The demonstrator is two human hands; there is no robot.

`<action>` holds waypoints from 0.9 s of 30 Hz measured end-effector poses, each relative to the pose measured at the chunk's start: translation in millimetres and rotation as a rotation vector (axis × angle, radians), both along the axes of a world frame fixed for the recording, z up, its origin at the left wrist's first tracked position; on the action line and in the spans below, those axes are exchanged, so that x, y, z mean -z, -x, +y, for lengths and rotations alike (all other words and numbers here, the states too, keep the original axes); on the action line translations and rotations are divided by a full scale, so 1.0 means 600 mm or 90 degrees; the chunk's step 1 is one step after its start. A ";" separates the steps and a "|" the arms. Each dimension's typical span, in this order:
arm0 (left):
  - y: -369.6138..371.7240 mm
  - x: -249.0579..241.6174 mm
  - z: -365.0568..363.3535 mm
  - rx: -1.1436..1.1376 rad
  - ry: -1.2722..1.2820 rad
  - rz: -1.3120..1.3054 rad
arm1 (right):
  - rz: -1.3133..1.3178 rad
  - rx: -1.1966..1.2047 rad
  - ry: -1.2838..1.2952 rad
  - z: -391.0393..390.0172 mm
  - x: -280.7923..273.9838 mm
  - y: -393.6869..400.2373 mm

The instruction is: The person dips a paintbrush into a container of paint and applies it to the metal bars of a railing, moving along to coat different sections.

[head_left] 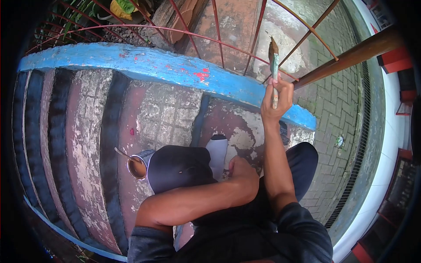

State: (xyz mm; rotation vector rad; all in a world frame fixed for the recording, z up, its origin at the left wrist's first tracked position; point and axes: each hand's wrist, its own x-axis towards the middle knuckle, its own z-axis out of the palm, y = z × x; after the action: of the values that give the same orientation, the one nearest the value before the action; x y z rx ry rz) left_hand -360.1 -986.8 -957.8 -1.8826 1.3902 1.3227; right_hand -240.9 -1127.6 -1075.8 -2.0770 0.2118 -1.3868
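Note:
My right hand (277, 97) is closed round the handle of a paintbrush (274, 59), held upright with its brown-coated bristles pointing up. The brush's pale handle is smeared with paint. Its bristles overlap the thin bars of a metal railing (220, 41) in this view. Across my lap lies my left forearm, and my left hand (242, 170) is curled into a fist by my knees. To the left of my knee, a cup of brown paint (137, 168) stands on a step, a thin stick (125, 153) leaning out of it.
A blue ledge (149, 61) with chipped paint runs along the railing's foot. Worn steps (87, 114) go off to the left. A thick brown post (346, 57) slants at the right, above grey paving (335, 96) and a drain grate (351, 175). Plants grow behind the railing.

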 end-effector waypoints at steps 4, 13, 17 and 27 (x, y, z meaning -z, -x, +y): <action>0.000 -0.002 -0.001 -0.014 0.000 0.000 | -0.028 0.024 -0.087 -0.005 -0.001 -0.008; 0.006 0.004 -0.010 -0.030 -0.046 0.044 | -0.004 -0.152 -0.147 0.148 -0.007 -0.053; 0.011 0.010 -0.004 -0.036 0.003 0.022 | -0.044 -0.205 -0.081 0.126 -0.010 -0.055; -0.006 -0.015 -0.005 0.011 -0.012 0.023 | -0.047 0.017 -0.063 -0.012 -0.031 -0.012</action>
State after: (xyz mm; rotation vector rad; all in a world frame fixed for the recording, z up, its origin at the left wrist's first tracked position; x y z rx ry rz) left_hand -356.8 -989.7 -949.0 -1.8402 1.4032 1.3625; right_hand -233.5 -1134.5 -1057.3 -1.9448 0.2730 -1.4372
